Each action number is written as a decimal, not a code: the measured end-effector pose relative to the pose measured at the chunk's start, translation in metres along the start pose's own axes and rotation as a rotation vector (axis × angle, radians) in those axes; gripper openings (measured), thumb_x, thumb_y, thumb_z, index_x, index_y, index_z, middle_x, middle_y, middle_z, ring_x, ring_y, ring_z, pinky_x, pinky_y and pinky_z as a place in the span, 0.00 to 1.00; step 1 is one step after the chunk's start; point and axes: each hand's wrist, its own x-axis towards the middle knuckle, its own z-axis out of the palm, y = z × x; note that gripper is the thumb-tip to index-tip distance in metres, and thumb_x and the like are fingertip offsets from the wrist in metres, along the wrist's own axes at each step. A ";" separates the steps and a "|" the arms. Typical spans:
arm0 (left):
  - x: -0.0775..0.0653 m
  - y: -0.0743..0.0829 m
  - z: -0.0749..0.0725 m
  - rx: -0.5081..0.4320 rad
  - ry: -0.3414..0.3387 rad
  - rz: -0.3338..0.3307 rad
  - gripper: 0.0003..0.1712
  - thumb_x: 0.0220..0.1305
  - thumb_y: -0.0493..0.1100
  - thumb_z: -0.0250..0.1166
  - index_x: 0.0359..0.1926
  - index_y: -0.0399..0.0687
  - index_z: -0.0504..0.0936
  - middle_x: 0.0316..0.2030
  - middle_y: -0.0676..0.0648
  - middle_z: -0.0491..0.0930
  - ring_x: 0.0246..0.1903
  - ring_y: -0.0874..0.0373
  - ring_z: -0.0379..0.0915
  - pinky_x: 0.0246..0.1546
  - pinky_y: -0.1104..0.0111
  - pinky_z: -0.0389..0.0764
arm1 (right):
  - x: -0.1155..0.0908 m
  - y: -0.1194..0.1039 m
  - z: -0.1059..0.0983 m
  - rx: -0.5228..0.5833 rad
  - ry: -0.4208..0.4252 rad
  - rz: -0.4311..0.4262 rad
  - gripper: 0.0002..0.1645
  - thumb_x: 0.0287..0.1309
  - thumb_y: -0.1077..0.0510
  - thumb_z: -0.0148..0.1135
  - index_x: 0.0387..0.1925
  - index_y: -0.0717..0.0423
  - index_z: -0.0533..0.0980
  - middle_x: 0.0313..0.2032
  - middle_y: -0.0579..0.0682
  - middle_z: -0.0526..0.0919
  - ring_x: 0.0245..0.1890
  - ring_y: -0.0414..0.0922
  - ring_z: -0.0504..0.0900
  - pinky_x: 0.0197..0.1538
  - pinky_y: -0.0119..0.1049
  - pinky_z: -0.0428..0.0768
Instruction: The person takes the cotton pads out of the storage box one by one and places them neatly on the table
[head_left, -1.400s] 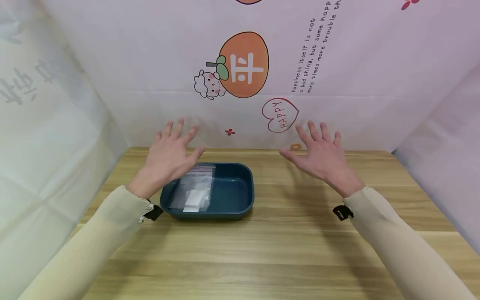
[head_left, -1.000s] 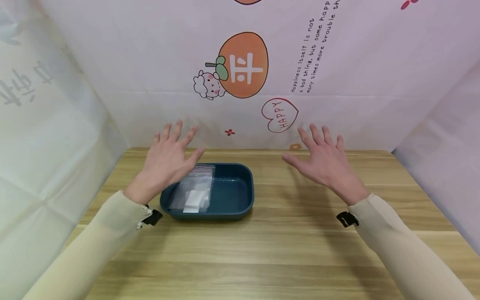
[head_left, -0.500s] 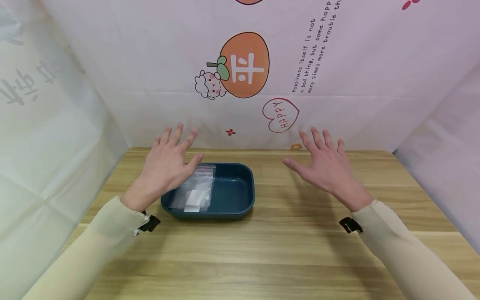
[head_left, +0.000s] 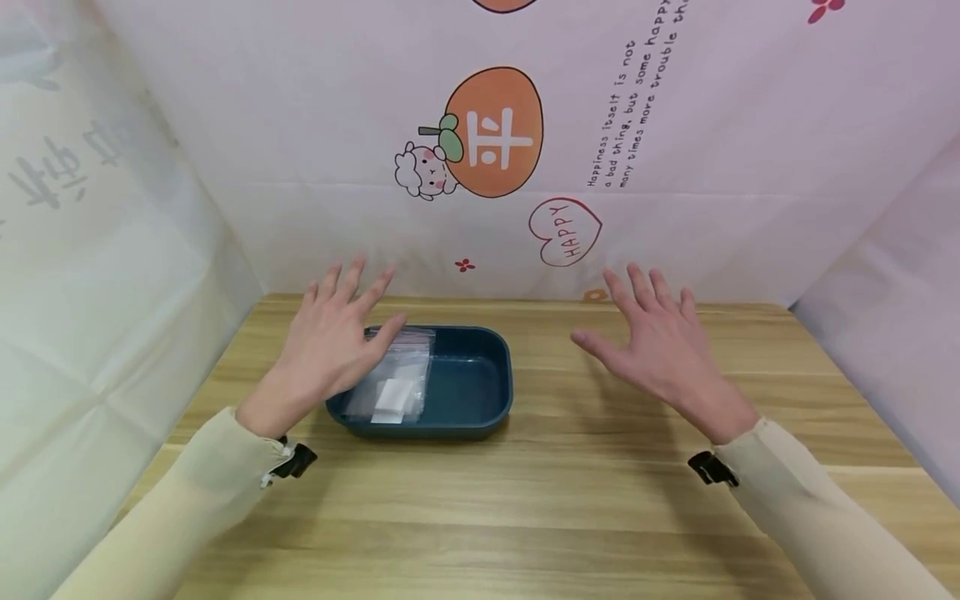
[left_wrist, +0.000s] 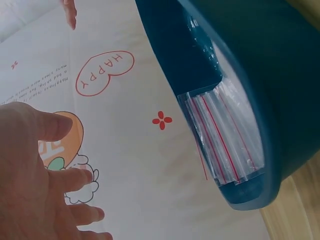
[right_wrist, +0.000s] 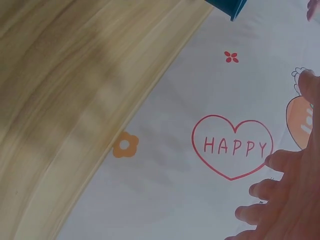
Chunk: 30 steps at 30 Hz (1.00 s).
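Note:
A dark teal oblong tub [head_left: 468,392] stands on the wooden table, left of the middle. Several clear zip-lock bags [left_wrist: 227,132] with red seal lines lie in its left half, and a white slip [head_left: 393,400] shows among them. My left hand [head_left: 326,346] hovers over the tub's left end with fingers spread, holding nothing; it hides the tub's back left corner in the head view. My right hand [head_left: 660,346] is held above the table to the right of the tub, fingers spread and nothing in them.
The wooden table [head_left: 480,517] ends at the back against a white printed cloth [head_left: 315,125]. More white cloth [head_left: 82,275] hangs at the left side, and another sheet [head_left: 900,242] closes off the right. A black strap [head_left: 296,461] sits at the left cuff.
Both hands have drawn slightly back toward the body, the right one also a little to the right. The tub and bags stay where they were on the table.

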 end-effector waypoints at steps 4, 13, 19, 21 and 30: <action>-0.004 0.001 0.000 0.004 0.001 0.004 0.42 0.79 0.67 0.51 0.84 0.53 0.59 0.82 0.34 0.47 0.79 0.30 0.40 0.73 0.33 0.48 | -0.004 -0.002 0.000 -0.009 -0.001 -0.008 0.63 0.64 0.15 0.46 0.86 0.47 0.49 0.83 0.60 0.43 0.81 0.66 0.40 0.73 0.76 0.37; -0.013 0.006 0.001 -0.014 -0.003 0.014 0.43 0.79 0.67 0.49 0.84 0.52 0.58 0.83 0.35 0.45 0.79 0.30 0.42 0.74 0.35 0.48 | -0.016 -0.007 0.000 -0.005 0.000 -0.030 0.64 0.64 0.16 0.48 0.86 0.49 0.48 0.83 0.62 0.45 0.81 0.65 0.41 0.74 0.74 0.39; -0.020 0.008 0.002 -0.047 0.002 0.015 0.42 0.79 0.67 0.51 0.83 0.50 0.61 0.82 0.34 0.45 0.79 0.30 0.43 0.74 0.36 0.49 | -0.025 -0.012 0.002 -0.012 0.012 -0.045 0.64 0.64 0.16 0.50 0.86 0.50 0.48 0.82 0.64 0.49 0.81 0.67 0.46 0.75 0.72 0.41; -0.023 0.009 0.003 -0.062 -0.003 0.011 0.42 0.79 0.66 0.52 0.83 0.49 0.61 0.82 0.34 0.45 0.79 0.30 0.43 0.74 0.36 0.50 | -0.027 -0.014 0.003 -0.007 0.020 -0.056 0.64 0.64 0.17 0.51 0.86 0.49 0.48 0.81 0.64 0.51 0.80 0.67 0.48 0.75 0.71 0.42; -0.034 0.008 0.006 -0.128 -0.020 0.005 0.45 0.79 0.68 0.50 0.83 0.47 0.60 0.82 0.33 0.47 0.80 0.33 0.41 0.76 0.39 0.49 | -0.037 -0.019 0.010 0.006 0.084 -0.115 0.62 0.66 0.21 0.56 0.85 0.52 0.49 0.78 0.68 0.60 0.77 0.67 0.59 0.72 0.72 0.54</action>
